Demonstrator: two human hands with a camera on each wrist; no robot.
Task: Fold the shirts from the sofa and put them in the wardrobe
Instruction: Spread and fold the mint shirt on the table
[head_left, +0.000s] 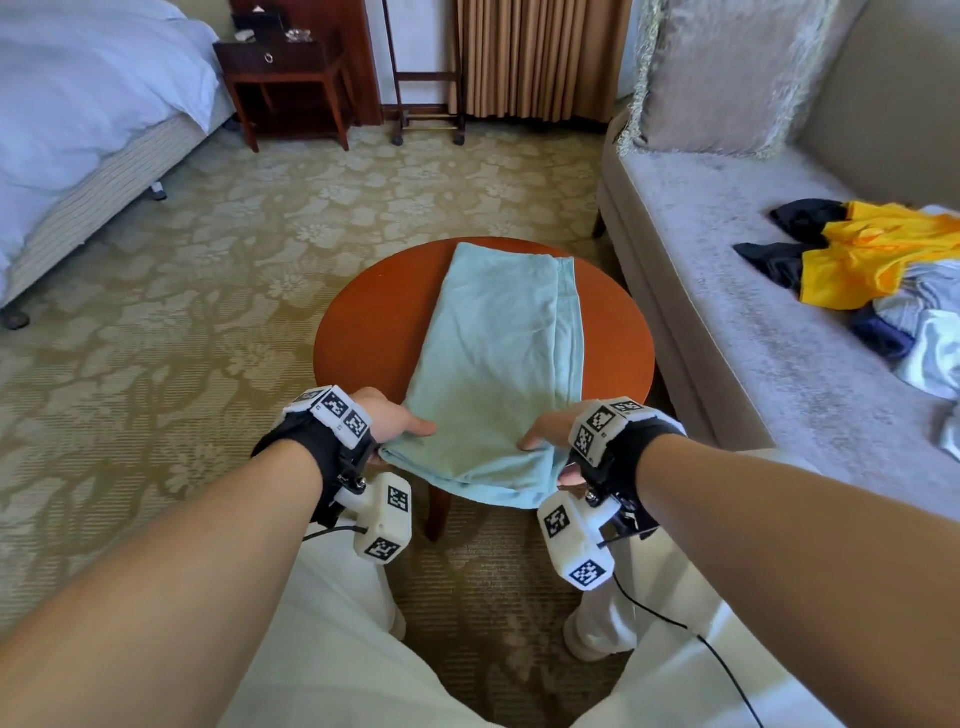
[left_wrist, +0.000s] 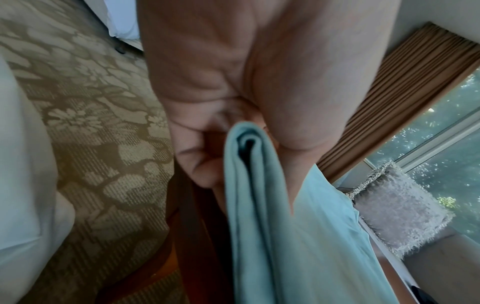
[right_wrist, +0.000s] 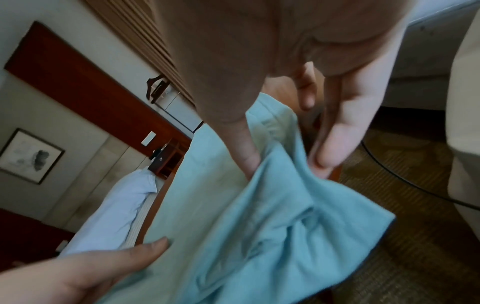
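My left hand (head_left: 396, 421) and right hand (head_left: 551, 430) both pinch the near hem, at 6 o'clock, of the pale blue cotton shirt (head_left: 498, 358) lying folded lengthwise on the round reddish wooden bench (head_left: 363, 332).

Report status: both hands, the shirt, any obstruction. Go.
Left hand and right hand pinch near corners of light blue shirt, folded lengthwise on round table. More shirts wait on sofa. No obstruction seen.

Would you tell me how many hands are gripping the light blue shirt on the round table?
2: the left hand pinches the light blue shirt at its near left corner, the right hand at its near right corner.
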